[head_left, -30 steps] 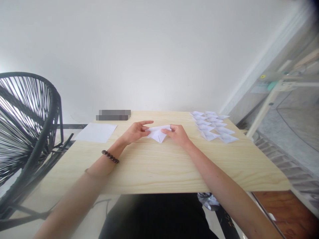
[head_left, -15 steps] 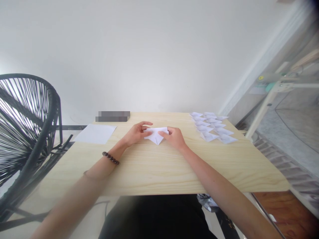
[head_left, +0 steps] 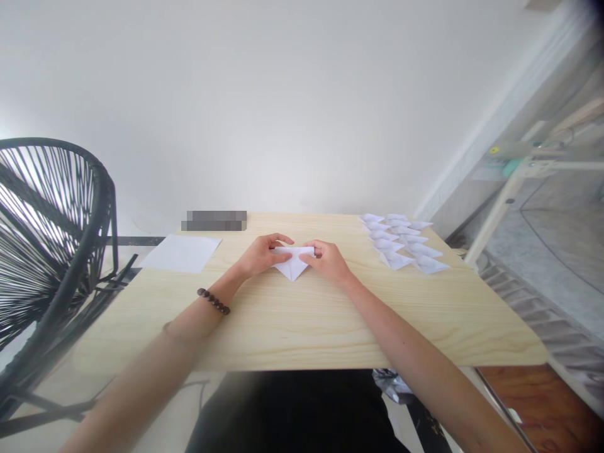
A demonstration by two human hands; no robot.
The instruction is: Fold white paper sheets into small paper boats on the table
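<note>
Table [head_left: 302, 336]: left hand [head_left: 259, 255] and right hand [head_left: 331, 261], half-curled, pinch opposite sides of one folded paper [head_left: 292, 268]; sheet [head_left: 182, 253] lies at left, folded pieces [head_left: 395, 260] at right.

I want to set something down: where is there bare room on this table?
On the table, the widest patch lies between the held paper and the near edge; another, between the right hand and the rows of folded papers. Those rows crowd the far right; the left hand, right hand and held paper fill the middle.
</note>
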